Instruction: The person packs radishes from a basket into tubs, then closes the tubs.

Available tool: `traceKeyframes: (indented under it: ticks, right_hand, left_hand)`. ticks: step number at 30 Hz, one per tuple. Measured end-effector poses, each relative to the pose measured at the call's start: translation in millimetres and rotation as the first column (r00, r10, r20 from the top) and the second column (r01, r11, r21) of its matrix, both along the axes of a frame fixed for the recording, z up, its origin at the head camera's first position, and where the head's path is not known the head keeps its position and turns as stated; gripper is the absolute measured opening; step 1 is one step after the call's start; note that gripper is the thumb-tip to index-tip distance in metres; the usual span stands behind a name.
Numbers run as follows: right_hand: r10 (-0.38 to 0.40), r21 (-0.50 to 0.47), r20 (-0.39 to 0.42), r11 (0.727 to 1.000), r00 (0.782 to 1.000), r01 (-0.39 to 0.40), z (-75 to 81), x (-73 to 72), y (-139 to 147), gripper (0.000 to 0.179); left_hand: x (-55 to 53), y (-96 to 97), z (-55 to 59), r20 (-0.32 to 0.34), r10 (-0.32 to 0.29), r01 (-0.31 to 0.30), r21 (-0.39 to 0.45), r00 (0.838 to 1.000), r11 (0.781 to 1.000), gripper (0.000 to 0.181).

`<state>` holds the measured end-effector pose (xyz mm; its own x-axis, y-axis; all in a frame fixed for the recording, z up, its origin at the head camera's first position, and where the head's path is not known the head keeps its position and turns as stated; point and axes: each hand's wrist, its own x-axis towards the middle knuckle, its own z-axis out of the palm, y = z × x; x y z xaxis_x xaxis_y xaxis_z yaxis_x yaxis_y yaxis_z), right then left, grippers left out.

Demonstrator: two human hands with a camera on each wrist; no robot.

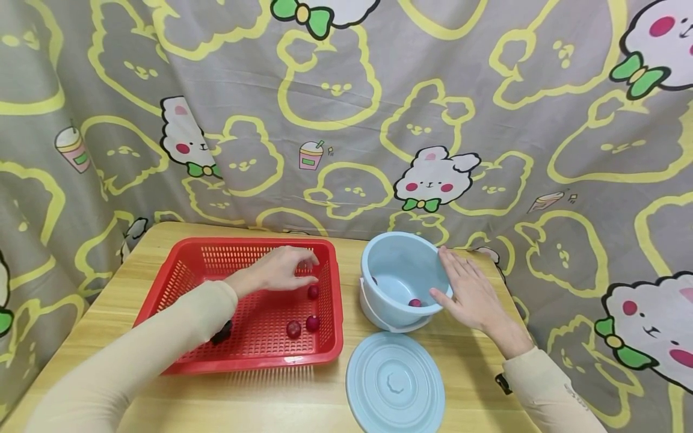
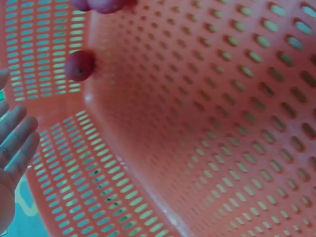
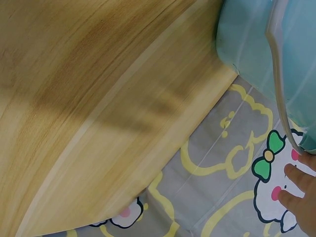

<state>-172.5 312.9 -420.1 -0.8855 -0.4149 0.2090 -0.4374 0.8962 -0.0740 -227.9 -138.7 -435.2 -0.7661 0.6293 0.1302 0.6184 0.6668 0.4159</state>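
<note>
Fingers (image 1: 307,254) of the left hand (image 1: 283,268) are hanging loosely parted, gripping nothing, near three dark red fruits (image 1: 313,323) that are lying in a red basket (image 1: 260,362); the right hand's straight fingers are resting at a bucket's (image 1: 402,264) rim. Onlookers are judging the fruits light, firm-skinned, smooth, perhaps slippery and easily bruised, calling for a gentle pinch round the middle.
</note>
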Motion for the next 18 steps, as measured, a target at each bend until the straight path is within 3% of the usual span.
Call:
traceKeyframes:
  ticks: [11, 18]
  right_hand:
    - [0.0, 0.003, 0.018, 1.0, 1.0, -0.001, -1.3, 0.1, 0, 0.091]
    - [0.01, 0.005, -0.023, 1.0, 1.0, -0.009, -1.9, -1.2, 0, 0.09]
  left_hand:
    - [4.0, -3.3, -24.2, 0.059, -0.014, 0.02, -0.102, 0.998, 0.995, 0.038]
    - [0.3, -1.7, -34.7, 0.032, -0.018, 0.023, -0.135, 0.999, 0.991, 0.037]
